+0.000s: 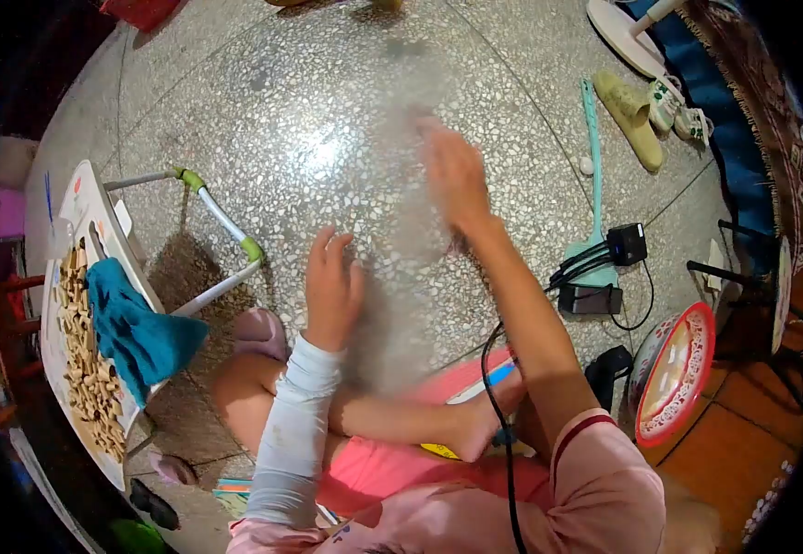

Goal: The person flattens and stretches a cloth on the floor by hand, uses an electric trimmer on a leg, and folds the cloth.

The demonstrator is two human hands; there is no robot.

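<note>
My left hand [332,291] is over the speckled stone floor [277,120], its fingers stretched out and slightly apart, with nothing visible in them. Farther forward and to the right, my right hand [459,180] reaches out over the floor. Its fingertips are smeared by motion, so I cannot make out whether they hold anything. Between the two hands runs a hazy grey blur [411,185] whose nature I cannot tell. A light sleeve covers my left forearm. My legs are folded on the floor below.
At left, a small white table [83,189] bears many tan pieces [88,369] and a teal cloth [134,323]. At right lie a turquoise fly swatter [595,166], a black box with cables [628,245], a red-rimmed basin [688,374] and shoes [632,120]. A black cable crosses my lap.
</note>
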